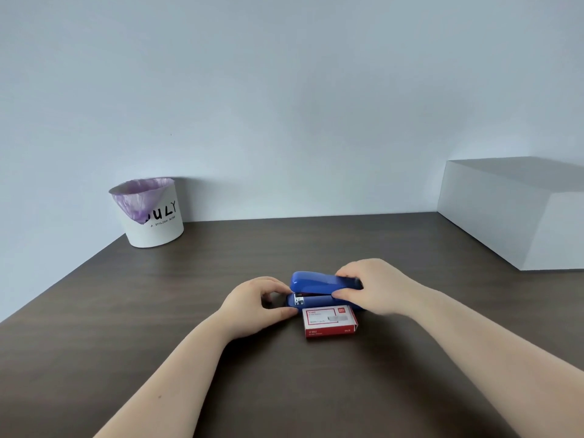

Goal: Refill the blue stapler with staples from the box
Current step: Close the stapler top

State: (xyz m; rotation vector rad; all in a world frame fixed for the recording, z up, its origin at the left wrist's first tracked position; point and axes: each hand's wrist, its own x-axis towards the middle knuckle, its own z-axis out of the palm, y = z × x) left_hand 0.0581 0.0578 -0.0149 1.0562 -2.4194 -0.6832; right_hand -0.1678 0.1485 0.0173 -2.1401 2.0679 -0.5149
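Your right hand (373, 287) grips the blue stapler (316, 290) lying on the counter (410, 374); your left hand's (256, 303) fingers pinch its front. The staple box (330, 320) touches it, closed. Lift unevenly and the stapler could skid into it.

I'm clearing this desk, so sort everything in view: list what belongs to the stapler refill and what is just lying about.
Belongs to the job:
- blue plastic stapler, top cover slightly raised, held by the left hand and right hand
- red and white cardboard staple box, closed, just in front of the stapler

Just lying about:
- white round bin with purple liner
- large white rectangular box
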